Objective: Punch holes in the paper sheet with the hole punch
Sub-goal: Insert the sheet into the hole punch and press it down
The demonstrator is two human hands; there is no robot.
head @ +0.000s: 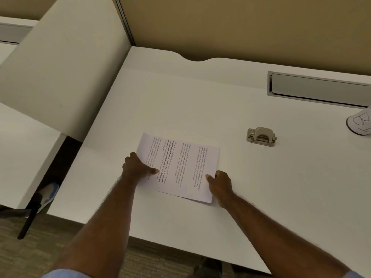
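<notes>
A white paper sheet (180,163) with printed text lies flat on the white desk (261,187), turned so its lines run sideways. My left hand (137,166) grips its left edge, thumb on top of the page. My right hand (220,183) pinches the right edge near the front corner, thumb on the paper. A small metal hole punch (261,136) stands on the desk beyond and to the right of the sheet, apart from both hands.
A grey cable slot (319,89) is set into the desk at the back right. A white paper cup (360,122) with handwriting lies at the right edge. A white divider panel (66,67) rises at the left. The desk's front edge runs close below my forearms.
</notes>
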